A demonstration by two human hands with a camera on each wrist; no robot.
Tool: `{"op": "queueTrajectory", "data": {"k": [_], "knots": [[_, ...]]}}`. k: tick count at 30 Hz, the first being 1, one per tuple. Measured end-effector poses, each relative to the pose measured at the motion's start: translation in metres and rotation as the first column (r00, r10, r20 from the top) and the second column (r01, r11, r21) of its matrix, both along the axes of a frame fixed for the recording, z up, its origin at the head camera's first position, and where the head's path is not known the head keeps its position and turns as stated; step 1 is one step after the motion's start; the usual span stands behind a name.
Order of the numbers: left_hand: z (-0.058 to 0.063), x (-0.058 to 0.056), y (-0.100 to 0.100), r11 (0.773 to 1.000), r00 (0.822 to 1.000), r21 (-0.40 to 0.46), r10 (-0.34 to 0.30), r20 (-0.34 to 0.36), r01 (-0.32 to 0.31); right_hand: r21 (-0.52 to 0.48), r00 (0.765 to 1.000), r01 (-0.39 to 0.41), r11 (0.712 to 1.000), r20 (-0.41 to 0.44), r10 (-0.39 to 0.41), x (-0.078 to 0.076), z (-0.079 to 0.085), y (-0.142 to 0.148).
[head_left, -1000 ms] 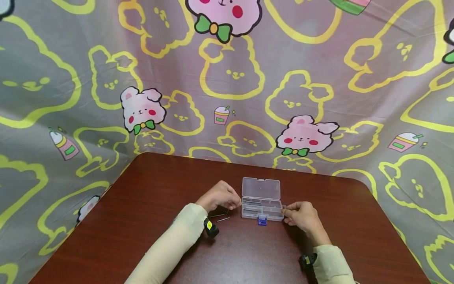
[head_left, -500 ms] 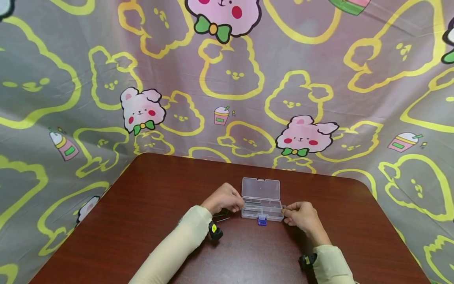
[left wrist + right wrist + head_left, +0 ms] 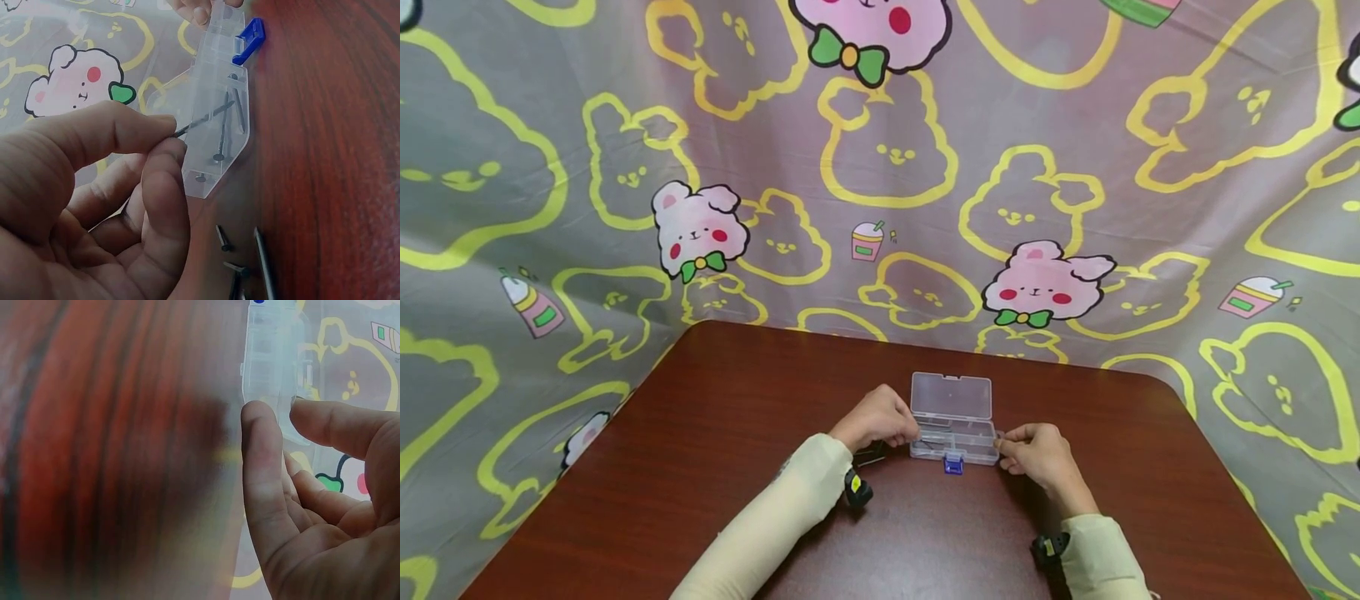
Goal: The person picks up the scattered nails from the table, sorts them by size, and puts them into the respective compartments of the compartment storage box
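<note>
A clear plastic compartment box [image 3: 977, 457] stands on the table with its lid [image 3: 951, 395] raised at the back and a blue latch [image 3: 953, 465] hanging at the front. My left hand [image 3: 880, 418] is at the box's left end. Thumb and forefinger pinch a nail [image 3: 206, 117], which slants over the box in the left wrist view. Inside lie several nails, one with its flat head [image 3: 219, 157] toward me. My right hand [image 3: 1041, 455] holds the box's right end between thumb and fingertips; in the right wrist view the forefinger [image 3: 262, 469] lies along its edge.
Several loose nails [image 3: 265, 262] lie on the dark red wooden table [image 3: 760, 400] beside the box, partly behind my left hand in the head view. A cartoon-patterned curtain [image 3: 790, 150] hangs round the table's back and sides.
My left hand has shifted slightly right, to over the left end of the box. My right hand stays in place on the box's right end.
</note>
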State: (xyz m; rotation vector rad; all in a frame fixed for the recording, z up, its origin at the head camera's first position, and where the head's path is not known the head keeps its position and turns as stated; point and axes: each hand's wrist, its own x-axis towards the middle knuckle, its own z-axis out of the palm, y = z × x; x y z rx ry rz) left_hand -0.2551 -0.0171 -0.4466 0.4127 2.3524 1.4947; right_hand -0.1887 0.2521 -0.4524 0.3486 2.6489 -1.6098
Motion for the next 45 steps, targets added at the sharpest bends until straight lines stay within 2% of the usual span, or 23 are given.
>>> {"op": "queueTrajectory", "data": {"k": [17, 38, 45], "knots": [[0.005, 0.000, -0.010, 0.996, 0.996, -0.049, -0.080, -0.037, 0.078, 0.024, 1.000, -0.009, 1.000, 0.005, 0.009, 0.001, 0.002, 0.000], [0.006, 0.009, -0.037, 0.989, 0.995, -0.117, -0.092, -0.042, 0.087, 0.010, 1.000, -0.029, 1.000, -0.006, 0.029, 0.001, -0.002, 0.002], [0.002, 0.010, -0.049, 0.986, 0.996, -0.148, -0.088, -0.031, 0.082, -0.004, 1.000, -0.027, 1.000, -0.008, 0.027, 0.001, -0.002, 0.001]]}}
